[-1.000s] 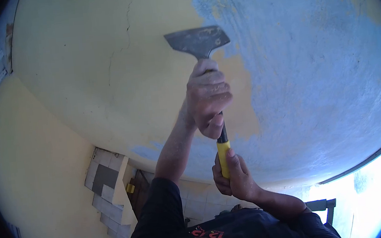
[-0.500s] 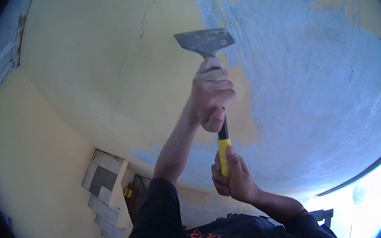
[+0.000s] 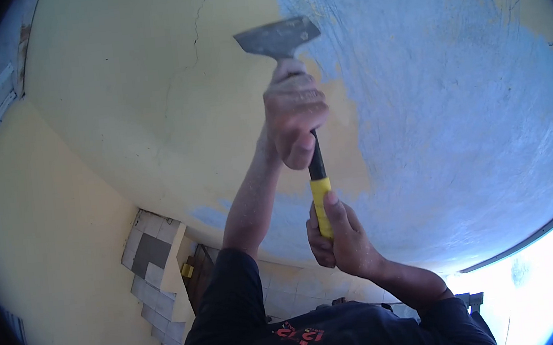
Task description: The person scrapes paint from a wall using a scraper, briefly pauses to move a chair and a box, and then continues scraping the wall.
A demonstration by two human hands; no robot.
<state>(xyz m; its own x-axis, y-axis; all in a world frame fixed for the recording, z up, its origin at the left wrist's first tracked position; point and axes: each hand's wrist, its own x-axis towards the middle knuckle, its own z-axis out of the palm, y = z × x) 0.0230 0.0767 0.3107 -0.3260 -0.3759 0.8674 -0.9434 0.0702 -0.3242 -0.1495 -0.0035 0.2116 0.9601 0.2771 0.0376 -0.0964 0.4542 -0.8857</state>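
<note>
A long-handled scraper (image 3: 278, 36) is held nearly upright in front of the wall, its wide grey blade at the top. My left hand (image 3: 296, 113) is wrapped around the upper shaft just below the blade, dusted with pale powder. Lower down, my right hand (image 3: 342, 233) grips the yellow part of the handle (image 3: 321, 198), thumb along it. Between the two hands a stretch of black shaft shows. The blade overlaps the border where the yellow paint (image 3: 137, 66) meets the bluish patch (image 3: 431, 102) of the wall.
A thin crack (image 3: 195, 36) runs down the yellow paint left of the blade. Tiled stairs (image 3: 157, 286) rise at the lower left. Bright light comes through an opening (image 3: 532, 294) at the lower right.
Both hands and the scraper have moved up and slightly left in the view. The grip of each hand is the same.
</note>
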